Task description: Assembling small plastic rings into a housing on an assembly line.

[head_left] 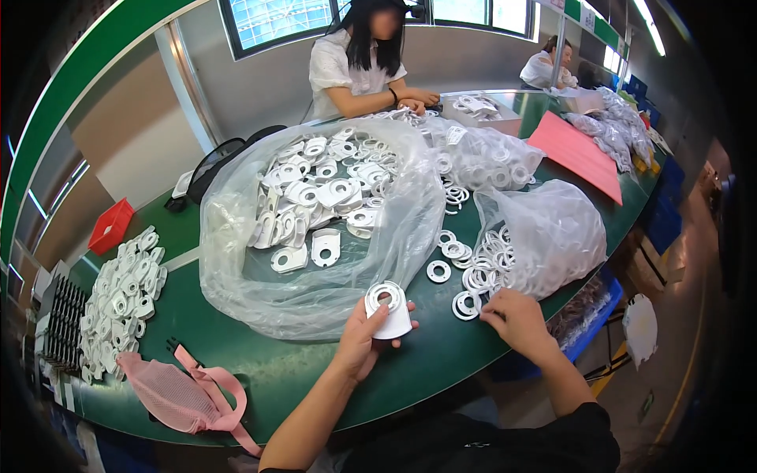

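Observation:
My left hand (364,340) is closed around a white plastic housing (389,322), a flat piece with a rounded end and a round opening, held above the green table. To the right, my right hand (516,322) pinches at the edge of a white plastic ring (464,306) beside the loose rings. More rings (495,260) spill from the mouth of a clear plastic bag (560,232). Ahead of my left hand, a large open plastic bag (236,268) holds many similar white housings (325,246).
Stacked white housings (122,307) cover the table's left side, near a red bin (111,226). A pink mesh bag (177,394) with a strap lies at the near left. Opposite sits a co-worker (355,71). A pink sheet (577,156) and filled bags (611,130) lie at the far right.

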